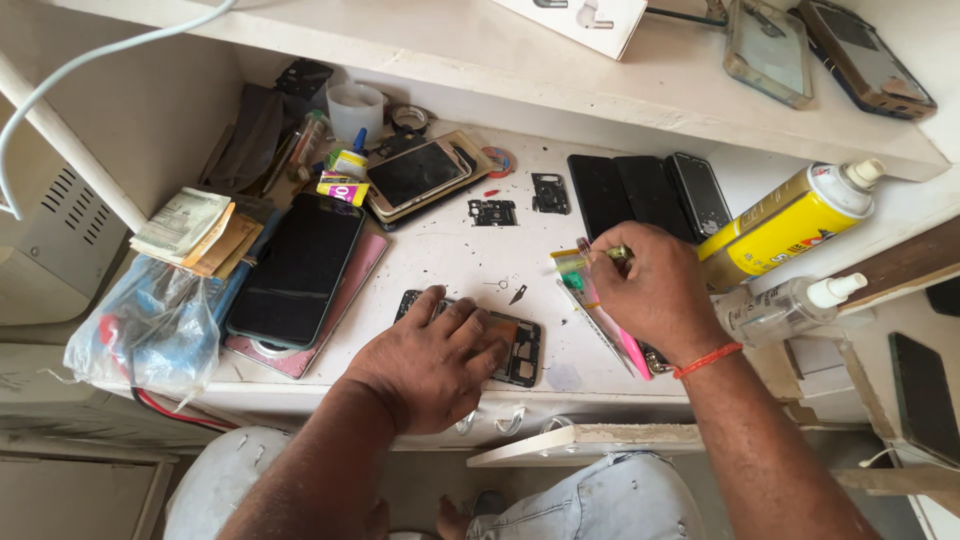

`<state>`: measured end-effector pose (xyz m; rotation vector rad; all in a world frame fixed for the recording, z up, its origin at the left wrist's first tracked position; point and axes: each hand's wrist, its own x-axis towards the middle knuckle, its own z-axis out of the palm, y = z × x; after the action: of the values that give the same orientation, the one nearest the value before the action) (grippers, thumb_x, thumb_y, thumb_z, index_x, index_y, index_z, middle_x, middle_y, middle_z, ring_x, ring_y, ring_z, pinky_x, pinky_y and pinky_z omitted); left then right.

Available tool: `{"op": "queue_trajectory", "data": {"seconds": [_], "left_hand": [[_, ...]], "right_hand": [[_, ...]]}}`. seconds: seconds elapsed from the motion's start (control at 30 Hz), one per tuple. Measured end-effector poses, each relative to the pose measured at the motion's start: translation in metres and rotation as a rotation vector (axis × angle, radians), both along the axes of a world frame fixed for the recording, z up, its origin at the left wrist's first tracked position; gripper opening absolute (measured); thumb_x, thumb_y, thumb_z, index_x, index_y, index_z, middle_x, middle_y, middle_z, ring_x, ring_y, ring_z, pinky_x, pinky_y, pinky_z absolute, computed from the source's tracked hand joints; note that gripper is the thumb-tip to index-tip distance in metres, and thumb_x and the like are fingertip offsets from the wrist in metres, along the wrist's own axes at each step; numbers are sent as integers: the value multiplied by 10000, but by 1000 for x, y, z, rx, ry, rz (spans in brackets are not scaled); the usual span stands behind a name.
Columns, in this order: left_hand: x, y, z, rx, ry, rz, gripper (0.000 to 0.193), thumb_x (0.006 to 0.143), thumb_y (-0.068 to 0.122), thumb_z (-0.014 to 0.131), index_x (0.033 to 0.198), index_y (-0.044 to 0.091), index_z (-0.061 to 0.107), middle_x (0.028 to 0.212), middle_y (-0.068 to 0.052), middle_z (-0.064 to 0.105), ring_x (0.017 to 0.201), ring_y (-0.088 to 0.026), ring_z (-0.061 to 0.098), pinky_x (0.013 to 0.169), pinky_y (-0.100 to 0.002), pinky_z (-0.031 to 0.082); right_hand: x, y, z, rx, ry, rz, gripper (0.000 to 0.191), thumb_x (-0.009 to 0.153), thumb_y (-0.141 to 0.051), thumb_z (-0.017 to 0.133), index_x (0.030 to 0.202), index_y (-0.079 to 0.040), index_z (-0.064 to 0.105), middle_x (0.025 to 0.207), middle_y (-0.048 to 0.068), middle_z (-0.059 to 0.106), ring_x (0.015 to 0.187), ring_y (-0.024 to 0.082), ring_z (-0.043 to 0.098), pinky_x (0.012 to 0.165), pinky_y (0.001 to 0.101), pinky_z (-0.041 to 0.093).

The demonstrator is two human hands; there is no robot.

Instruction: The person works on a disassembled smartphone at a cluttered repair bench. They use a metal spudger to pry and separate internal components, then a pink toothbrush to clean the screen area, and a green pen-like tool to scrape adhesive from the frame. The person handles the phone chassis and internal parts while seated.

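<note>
- Your left hand lies flat, fingers spread, on an opened phone body at the lower centre of the frame, pinning it to the white worktop.
- Your right hand, right of centre, pinches a thin tool between closed fingers, just above the phone body's right end.
- Pink and clear plastic strips lie under that hand.
- A large dark phone rests face up on a pink case at centre left.
- A yellow spray can lies tilted at the right, with a clear spray bottle just below it.
- Three dark phones sit side by side above your right hand.
</note>
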<state>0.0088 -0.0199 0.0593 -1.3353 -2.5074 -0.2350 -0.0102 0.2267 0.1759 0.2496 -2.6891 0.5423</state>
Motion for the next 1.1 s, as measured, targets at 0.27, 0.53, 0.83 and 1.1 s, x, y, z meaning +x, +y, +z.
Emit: {"op": "queue_trajectory", "data": {"seconds": [0.27,0.53,0.83,1.1], "left_hand": [[-1,0,-1,1,-6,14,548,913,386,544,1407,149,541,1370,-171,552,1323,-360,467,1135,-612,269],[-1,-1,2,-7,-33,14,546,903,382,560,1398,152,544,1366,-171,550,1324,-359,467,1133,-619,276],[-2,-2,-1,18,-21,11,556,891,392,580,1390,146,564,1349,-174,566,1317,-362,480,1132,-617,287],[-3,-5,-1,45,-24,-11,599,858,372,628,1421,184,552,1324,-199,572,1307,-381,480,1129,-618,282]], "right_hand": [[-24,7,-8,-160,-201,-55,124,852,-122,776,937,-40,740,802,105,775,654,115,710,593,290,556],[-23,9,-66,-501,-18,168,107,974,-24,690,1068,25,673,977,109,759,894,104,722,772,238,584],[41,-30,-95,-789,265,264,673,1033,46,548,1564,0,138,1066,169,704,840,149,712,777,270,622],[45,-36,-89,-610,187,317,737,1048,39,518,1625,-33,65,1053,165,673,893,187,713,798,285,622]]}}
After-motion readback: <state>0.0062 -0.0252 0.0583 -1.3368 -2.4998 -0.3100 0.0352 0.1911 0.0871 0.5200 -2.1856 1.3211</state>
